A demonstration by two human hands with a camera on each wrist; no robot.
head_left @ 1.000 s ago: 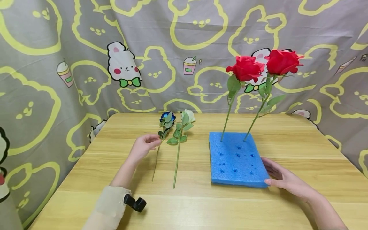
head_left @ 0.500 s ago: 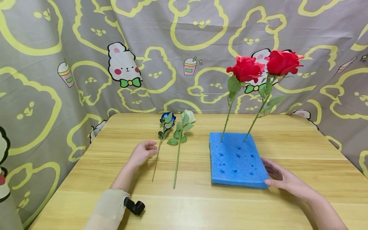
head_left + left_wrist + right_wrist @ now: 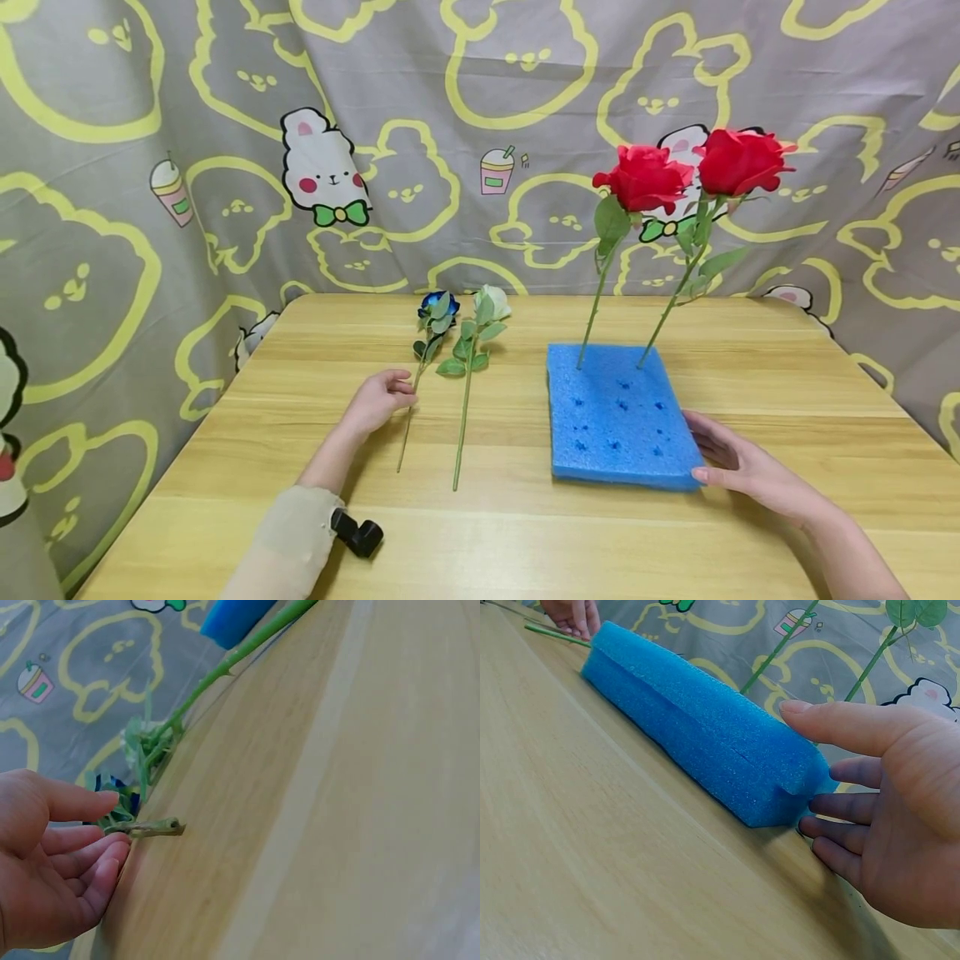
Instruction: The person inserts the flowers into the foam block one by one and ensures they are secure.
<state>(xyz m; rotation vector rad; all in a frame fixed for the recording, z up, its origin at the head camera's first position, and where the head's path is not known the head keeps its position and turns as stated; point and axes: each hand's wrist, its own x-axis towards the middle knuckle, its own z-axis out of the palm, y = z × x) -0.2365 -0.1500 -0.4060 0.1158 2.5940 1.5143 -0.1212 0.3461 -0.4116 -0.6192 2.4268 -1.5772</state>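
Note:
On the table lies a blue rose (image 3: 439, 307) with its thin stem pointing toward me. My left hand (image 3: 381, 402) is at this stem, fingertips overlapping it in the head view. In the left wrist view the thumb (image 3: 94, 802) and fingers stand apart, with the stem end (image 3: 169, 826) showing just beyond them. A white rose (image 3: 492, 302) lies right of the blue one. My right hand (image 3: 738, 467) rests at the right side of a blue foam block (image 3: 622, 442), thumb at its near corner, fingers extended along its side (image 3: 697, 742).
Two red roses, a left one (image 3: 645, 178) and a right one (image 3: 742, 162), stand in the foam's far part, the right one tilted. Several small holes mark the foam top. A patterned curtain (image 3: 420, 75) hangs behind the wooden table (image 3: 480, 550).
My left hand has come back from near the blue rose's leaves to lower on its stem, its fingers loosening. The roses, foam block and right hand have kept their places.

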